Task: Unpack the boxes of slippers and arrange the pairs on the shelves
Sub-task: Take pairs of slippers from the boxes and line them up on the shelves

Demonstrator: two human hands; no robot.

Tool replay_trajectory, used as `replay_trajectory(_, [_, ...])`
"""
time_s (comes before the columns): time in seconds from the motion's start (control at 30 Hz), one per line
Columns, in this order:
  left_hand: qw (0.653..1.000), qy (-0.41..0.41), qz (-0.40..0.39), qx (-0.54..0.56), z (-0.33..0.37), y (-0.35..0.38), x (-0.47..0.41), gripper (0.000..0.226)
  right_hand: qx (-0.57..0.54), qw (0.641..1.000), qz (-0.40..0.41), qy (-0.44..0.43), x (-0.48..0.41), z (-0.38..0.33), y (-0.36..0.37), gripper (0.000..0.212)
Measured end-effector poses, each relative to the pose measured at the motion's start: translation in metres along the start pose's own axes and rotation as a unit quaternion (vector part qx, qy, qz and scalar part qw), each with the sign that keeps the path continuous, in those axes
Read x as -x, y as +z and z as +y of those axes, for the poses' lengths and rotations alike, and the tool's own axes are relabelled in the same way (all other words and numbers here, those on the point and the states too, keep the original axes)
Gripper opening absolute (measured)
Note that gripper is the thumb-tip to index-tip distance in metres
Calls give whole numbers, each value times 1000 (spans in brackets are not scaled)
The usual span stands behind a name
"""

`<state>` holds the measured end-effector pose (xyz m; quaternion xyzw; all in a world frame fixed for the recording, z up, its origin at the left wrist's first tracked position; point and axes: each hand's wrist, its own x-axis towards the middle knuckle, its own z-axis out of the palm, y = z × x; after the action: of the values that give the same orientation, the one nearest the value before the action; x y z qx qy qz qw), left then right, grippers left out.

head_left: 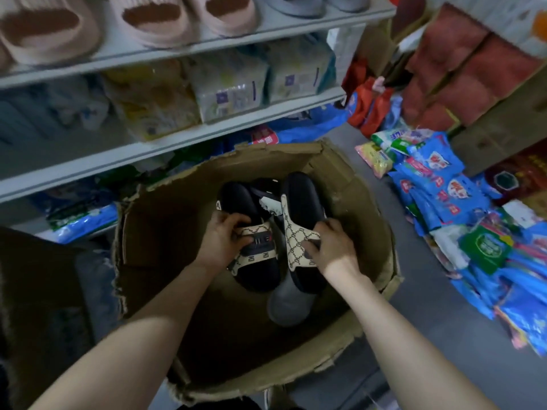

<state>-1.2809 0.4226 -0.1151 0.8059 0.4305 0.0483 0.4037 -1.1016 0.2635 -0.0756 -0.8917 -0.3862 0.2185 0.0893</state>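
An open cardboard box point(349, 184) stands on the floor in front of me. Inside it, my left hand point(220, 239) grips the patterned beige strap of a black slipper point(239, 199). My right hand point(333, 245) grips the strap of a second matching black slipper point(302, 196) beside it. A grey slipper point(288, 303) lies beneath them on the box bottom. Another dark slipper with a white tag point(268, 192) shows between the two held ones. Pink slippers point(50, 31) stand on the top shelf point(207, 45) at the upper left.
Grey shelves point(165, 143) on the left hold packaged goods. Blue and red packets point(438, 184) lie heaped on the floor at the right. Stacked red and brown cartons point(473, 69) stand at the upper right. A dark carton point(38, 291) is at my left.
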Motion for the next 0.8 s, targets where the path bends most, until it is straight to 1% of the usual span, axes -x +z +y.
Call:
replay_trajectory(0.07, [997, -54, 59, 16, 6, 16, 7, 71, -37, 999, -23, -21, -17, 7, 10, 32])
replay_trajectory(0.1, [993, -81, 84, 14, 8, 22, 11, 79, -76, 996, -27, -22, -24, 13, 13, 39])
replay_trajectory(0.13, [988, -110, 109, 18, 11, 27, 16, 84, -126, 991, -38, -7, -29, 20, 14, 53])
replay_trajectory(0.17, [982, -141, 122, 34, 9, 32, 20, 87, -183, 981, -57, 24, -34, 28, 12, 72])
replay_trajectory(0.2, [976, -168, 120, 63, 7, 37, 24, 88, -246, 964, -82, 65, -37, 37, 11, 92])
replay_trajectory(0.23, [971, -189, 101, 105, 5, 41, 27, 91, -292, 945, -108, 102, -41, 46, 11, 108])
replay_trajectory(0.27, [966, -199, 72, 147, 1, 45, 30, 96, -310, 933, -135, 126, -43, 55, 13, 116])
replay_trajectory(0.3, [963, -201, 43, 176, -2, 48, 33, 103, -309, 927, -164, 134, -44, 60, 17, 117])
replay_trajectory(0.37, [963, -190, 8, 192, -5, 48, 39, 111, -322, 915, -209, 126, -47, 68, 29, 104])
replay_trajectory(0.43, [960, -173, 6, 218, -3, 45, 42, 107, -359, 898, -225, 118, -47, 66, 34, 92])
replay_trajectory(0.53, [959, -157, 9, 235, 2, 36, 42, 97, -380, 894, -215, 103, -46, 62, 30, 99])
replay_trajectory(0.6, [964, -158, 17, 216, 4, 27, 42, 94, -381, 896, -209, 95, -39, 57, 23, 96])
replay_trajectory(0.67, [958, -172, 19, 227, 8, 18, 47, 90, -393, 897, -178, 92, -33, 53, 15, 95])
replay_trajectory(0.73, [952, -167, 25, 254, 13, 10, 61, 85, -401, 902, -147, 64, -25, 46, 4, 86])
replay_trajectory(0.8, [956, -132, 35, 260, 16, 2, 79, 82, -396, 908, -133, 21, -13, 39, -7, 75])
